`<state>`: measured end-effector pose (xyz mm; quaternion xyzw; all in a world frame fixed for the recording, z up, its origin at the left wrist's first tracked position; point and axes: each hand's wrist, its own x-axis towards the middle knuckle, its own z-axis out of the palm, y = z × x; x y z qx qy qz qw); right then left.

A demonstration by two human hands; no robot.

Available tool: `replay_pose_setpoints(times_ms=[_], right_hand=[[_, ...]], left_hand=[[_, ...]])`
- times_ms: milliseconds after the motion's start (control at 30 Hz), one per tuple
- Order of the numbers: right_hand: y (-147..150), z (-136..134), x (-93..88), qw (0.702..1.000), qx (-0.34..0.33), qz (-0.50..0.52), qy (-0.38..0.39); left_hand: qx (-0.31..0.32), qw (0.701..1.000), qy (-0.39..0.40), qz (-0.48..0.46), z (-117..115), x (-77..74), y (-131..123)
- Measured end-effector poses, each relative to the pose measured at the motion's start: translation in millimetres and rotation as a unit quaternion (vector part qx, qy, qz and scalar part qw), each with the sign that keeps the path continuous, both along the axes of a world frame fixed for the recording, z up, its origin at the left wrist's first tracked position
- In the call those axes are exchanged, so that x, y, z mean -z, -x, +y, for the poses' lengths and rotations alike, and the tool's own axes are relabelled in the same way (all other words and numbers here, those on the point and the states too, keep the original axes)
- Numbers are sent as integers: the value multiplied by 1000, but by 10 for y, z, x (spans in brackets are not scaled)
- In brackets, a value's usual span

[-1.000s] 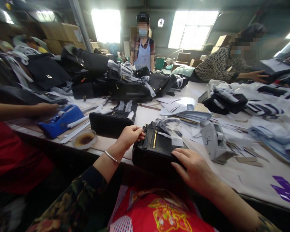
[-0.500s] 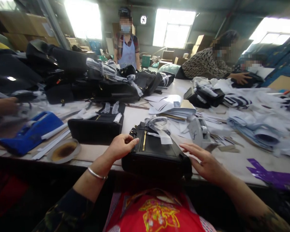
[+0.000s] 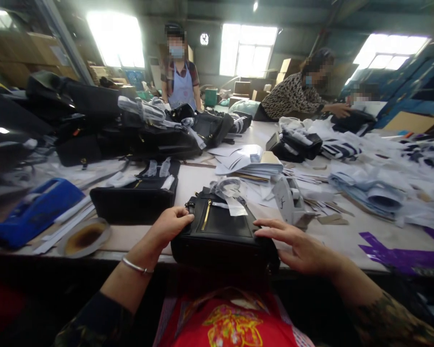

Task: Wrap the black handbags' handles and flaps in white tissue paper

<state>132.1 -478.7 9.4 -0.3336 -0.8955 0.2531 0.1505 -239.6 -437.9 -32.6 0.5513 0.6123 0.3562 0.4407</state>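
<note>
A black bag [image 3: 224,227] lies at the table's near edge, its base toward me. It has a gold zipper [image 3: 206,215] on its face, and clear plastic wrap with a white tag [image 3: 237,208] lies over its far end. My left hand [image 3: 170,225] grips the bag's left edge, thumb on top and the other fingers partly hidden. At the right side, my right hand [image 3: 297,245] has its fingers stretched out, the tips touching the bag's edge. To the left stands another black bag [image 3: 132,205] with plastic-wrapped parts.
A blue tape dispenser [image 3: 36,212] and a stained round dish [image 3: 85,237] lie left. Beyond are piled black bags [image 3: 90,130] and stacked papers [image 3: 253,166]. A grey-white dispenser [image 3: 287,200] and purple plastic [image 3: 394,253] lie right. People stand across the table.
The whole view has shifted, so things appear further left. My right hand has come in from beside the bag to touch its right edge. My left hand keeps its grip.
</note>
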Motion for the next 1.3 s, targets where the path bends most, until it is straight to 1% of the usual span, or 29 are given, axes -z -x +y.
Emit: replay_pose_setpoints(times_ms=[67, 133, 267, 300, 333, 400, 467, 533, 600, 667, 733, 800, 900, 1000, 1067, 1133, 1200, 1267, 1300], right_hand=[[8, 29, -31, 999, -8, 18, 33], [33, 74, 3, 997, -6, 52, 60], [128, 164, 134, 988, 55, 125, 75], [145, 169, 148, 986, 60, 135, 78], [152, 162, 147, 986, 54, 134, 82], [136, 110, 111, 991, 19, 101, 88], [92, 17, 61, 996, -8, 45, 76], [45, -91, 49, 999, -6, -4, 45], [14, -180, 97, 999, 9, -40, 5], [-2, -228, 186, 997, 25, -62, -40], [-12, -231, 266, 995, 30, -64, -76], [-20, -204, 299, 994, 23, -54, -90], [-4, -144, 270, 997, 10, -20, -79], [64, -83, 251, 996, 24, 46, -72], [128, -39, 280, 992, 60, 99, -48], [194, 11, 338, 978, 136, 161, 8], [258, 65, 407, 943, 235, 223, 70], [320, 116, 471, 894, 326, 283, 121], [350, 137, 497, 869, 358, 310, 141]], left_hand=[[-2, 1000, 0, -7, -4, 13, 7], [-3, 1000, 0, -5, -9, 11, 2], [-4, 1000, -5, 3, -21, -9, -21], [-5, 1000, -3, 0, -25, -10, -23], [-7, 1000, 0, -7, -29, -7, -23], [-11, 1000, 6, -27, -38, 7, -19], [-13, 999, 5, -47, -46, 28, -14], [-18, 998, 3, -62, -52, 47, -13], [-23, 997, 3, -67, -52, 62, -15], [-26, 997, 3, -68, -48, 72, -15], [-27, 997, 3, -70, -41, 80, -13], [-28, 997, 7, -78, -38, 83, -9], [-30, 996, 11, -86, -42, 78, -10], [-32, 996, 10, -86, -56, 64, -16], [-33, 996, 10, -88, -66, 56, -19], [-33, 995, 11, -92, -73, 54, -17], [-33, 995, 13, -96, -76, 55, -15], [-32, 994, 15, -100, -76, 55, -13], [-31, 994, 15, -101, -75, 53, -14]])
